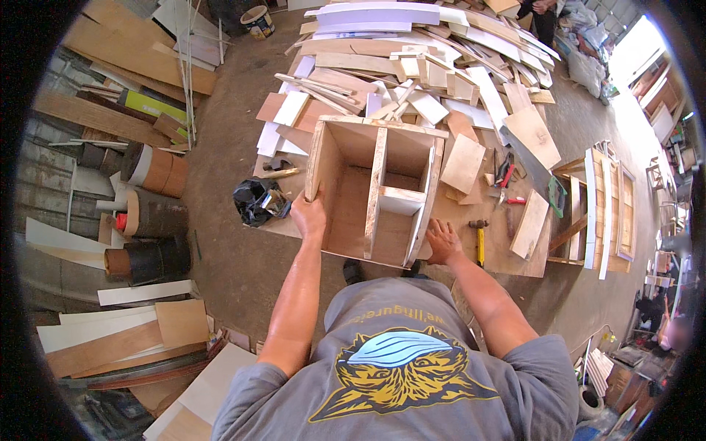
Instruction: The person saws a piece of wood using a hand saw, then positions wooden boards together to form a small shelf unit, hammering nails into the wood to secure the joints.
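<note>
An unpainted wooden box [376,191] stands in front of me at the near edge of the worktable, its open side facing up. Inside, a long divider and a short white-faced cross panel split it into three compartments. My left hand [309,215] is wrapped round the edge of its left side wall. Fingers spread, my right hand [443,242] lies beside the right wall near the table edge; whether it touches the box I cannot tell. To its right lies a hammer [480,242] with a yellow handle.
Pliers [505,175], a handsaw [535,175] and loose wood blocks [531,224] lie on the right. Behind the box rises a heap of board offcuts [412,51]. A black plastic bag [252,200] sits at the left. A slatted wooden frame [607,209] stands right of the table.
</note>
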